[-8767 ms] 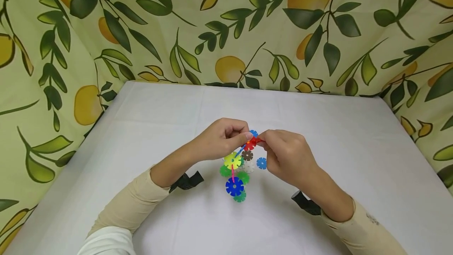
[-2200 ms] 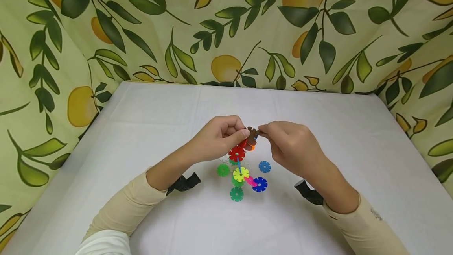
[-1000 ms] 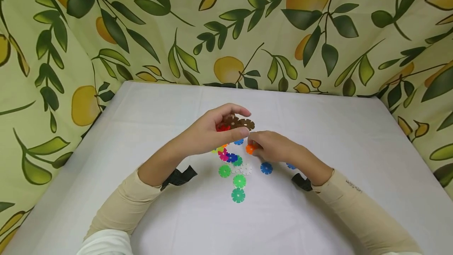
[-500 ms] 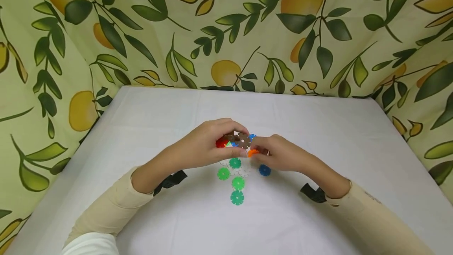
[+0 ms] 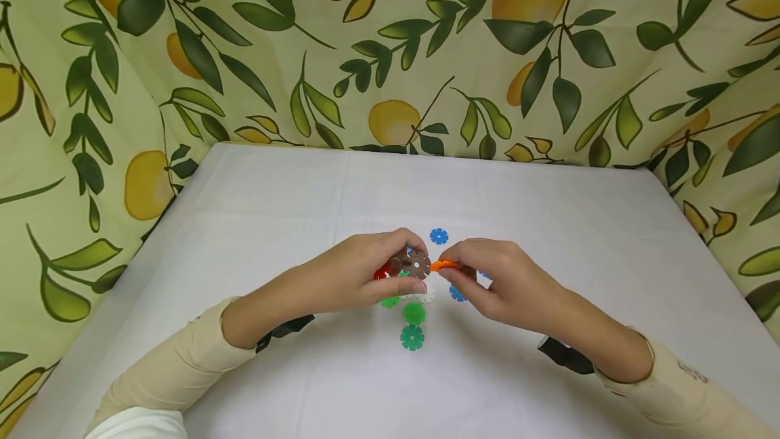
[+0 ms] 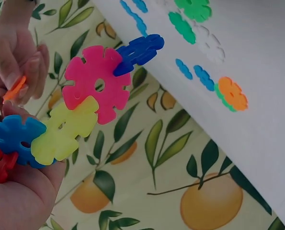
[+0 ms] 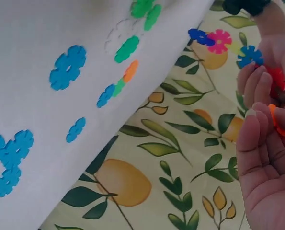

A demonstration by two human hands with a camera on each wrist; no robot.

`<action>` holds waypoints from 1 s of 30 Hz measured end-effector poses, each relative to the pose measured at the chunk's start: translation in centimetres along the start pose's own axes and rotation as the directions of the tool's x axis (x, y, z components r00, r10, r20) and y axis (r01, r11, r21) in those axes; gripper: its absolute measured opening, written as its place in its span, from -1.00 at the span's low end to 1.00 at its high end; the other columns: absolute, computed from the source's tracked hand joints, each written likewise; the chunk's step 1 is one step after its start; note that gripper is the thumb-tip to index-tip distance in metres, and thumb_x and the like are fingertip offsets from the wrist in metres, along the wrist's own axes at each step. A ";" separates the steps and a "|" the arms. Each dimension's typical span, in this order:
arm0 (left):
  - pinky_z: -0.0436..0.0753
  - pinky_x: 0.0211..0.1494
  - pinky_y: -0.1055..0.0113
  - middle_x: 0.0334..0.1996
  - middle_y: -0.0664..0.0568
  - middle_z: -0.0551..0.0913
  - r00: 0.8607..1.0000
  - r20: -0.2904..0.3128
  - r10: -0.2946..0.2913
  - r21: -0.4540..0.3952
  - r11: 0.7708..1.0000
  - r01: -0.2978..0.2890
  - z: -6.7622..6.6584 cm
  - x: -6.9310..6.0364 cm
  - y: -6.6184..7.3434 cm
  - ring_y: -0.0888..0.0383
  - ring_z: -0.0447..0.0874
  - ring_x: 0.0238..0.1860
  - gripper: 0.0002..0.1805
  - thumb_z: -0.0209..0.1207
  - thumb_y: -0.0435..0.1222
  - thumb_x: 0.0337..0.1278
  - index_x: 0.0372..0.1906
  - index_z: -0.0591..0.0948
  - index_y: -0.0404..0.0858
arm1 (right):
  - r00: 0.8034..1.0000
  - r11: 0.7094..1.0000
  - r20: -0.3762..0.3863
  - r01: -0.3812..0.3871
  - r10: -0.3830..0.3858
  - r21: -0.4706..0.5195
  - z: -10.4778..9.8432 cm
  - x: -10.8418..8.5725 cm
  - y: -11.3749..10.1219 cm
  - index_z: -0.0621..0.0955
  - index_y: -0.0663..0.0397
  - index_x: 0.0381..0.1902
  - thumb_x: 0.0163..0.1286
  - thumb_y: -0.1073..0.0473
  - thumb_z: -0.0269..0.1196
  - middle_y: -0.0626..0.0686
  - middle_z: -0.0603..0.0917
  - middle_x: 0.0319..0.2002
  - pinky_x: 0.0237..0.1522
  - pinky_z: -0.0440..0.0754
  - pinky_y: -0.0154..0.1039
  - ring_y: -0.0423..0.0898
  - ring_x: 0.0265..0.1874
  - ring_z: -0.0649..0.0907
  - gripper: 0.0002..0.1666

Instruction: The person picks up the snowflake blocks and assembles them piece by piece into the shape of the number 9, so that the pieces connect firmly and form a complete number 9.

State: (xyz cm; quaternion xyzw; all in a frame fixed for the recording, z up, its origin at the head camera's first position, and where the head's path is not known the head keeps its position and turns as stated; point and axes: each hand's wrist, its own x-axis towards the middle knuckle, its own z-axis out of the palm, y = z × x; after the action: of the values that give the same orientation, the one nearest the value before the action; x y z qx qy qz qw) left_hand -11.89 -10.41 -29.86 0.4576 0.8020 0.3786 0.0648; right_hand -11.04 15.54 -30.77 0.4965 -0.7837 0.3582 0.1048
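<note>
- Left hand, mid-frame in the head view: curled round one end of the chain, with the brown disc showing between thumb and fingers. I'd guess that's so its notched edge stays free.
- Right hand, just to the right: pinching the orange disc edge-on to the brown one, probably by its far side so the near notches aren't covered. Can't tell if the two discs touch.
- So the hands are near each other, both occupied.
- Rest of the chain sticks out unsupported, pink disc and dark blue disc toward top center in the left wrist view. Looks like slot-in-slot is holding it.
- On the white table: light green disc and teal disc below the hands, blue disc above. Handy to reach, presumably.
- Lower left, right wrist view: blue cluster, joined or just overlapping, no idea.
- Upper head view: fruit-print cloth.
</note>
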 end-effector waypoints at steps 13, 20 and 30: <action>0.58 0.01 0.47 -0.13 0.24 0.69 0.999 0.037 0.018 -0.037 0.999 -0.017 1.0 0.2 0.6 0.44 0.62 -0.11 -0.59 0.24 -0.11 0.36 0.13 0.40 -0.19 | 0.993 0.980 -0.073 0.082 -0.096 -0.180 0.4 -0.2 -1.5 0.62 0.16 -0.26 0.57 0.15 0.11 -0.09 0.66 -0.48 -0.48 0.54 -0.51 -0.30 -0.59 0.53 -0.76; 0.59 -0.13 0.49 -0.25 0.23 0.64 0.999 0.047 0.014 -0.011 1.000 -0.014 1.1 -0.6 1.1 0.41 0.56 -0.27 -0.60 0.24 -0.13 0.36 0.12 0.41 -0.22 | 0.992 0.966 -0.084 0.071 -0.094 -0.249 1.4 0.1 -2.6 0.59 0.18 -0.31 0.47 0.32 0.14 -0.04 0.65 -0.52 -0.52 0.56 -0.46 -0.23 -0.61 0.56 -0.88; 0.60 -0.29 0.45 -0.21 0.25 0.64 0.989 -0.144 0.038 0.105 0.994 -0.023 -2.0 -3.4 1.5 0.34 0.55 -0.30 -0.57 0.43 -0.09 0.13 0.04 0.63 -0.19 | 0.994 0.993 0.074 0.083 -0.077 -0.087 0.7 3.2 -2.5 0.65 0.19 -0.06 0.19 0.45 0.42 -0.04 0.70 -0.27 -0.32 0.61 -0.45 -0.22 -0.39 0.60 -0.66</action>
State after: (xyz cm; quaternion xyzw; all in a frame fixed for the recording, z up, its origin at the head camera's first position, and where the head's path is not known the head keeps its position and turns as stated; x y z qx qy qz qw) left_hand -9.87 -13.72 -28.29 0.4438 0.8159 0.3700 -0.0234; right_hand -10.33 12.16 -28.46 0.5344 -0.7819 0.3002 0.1138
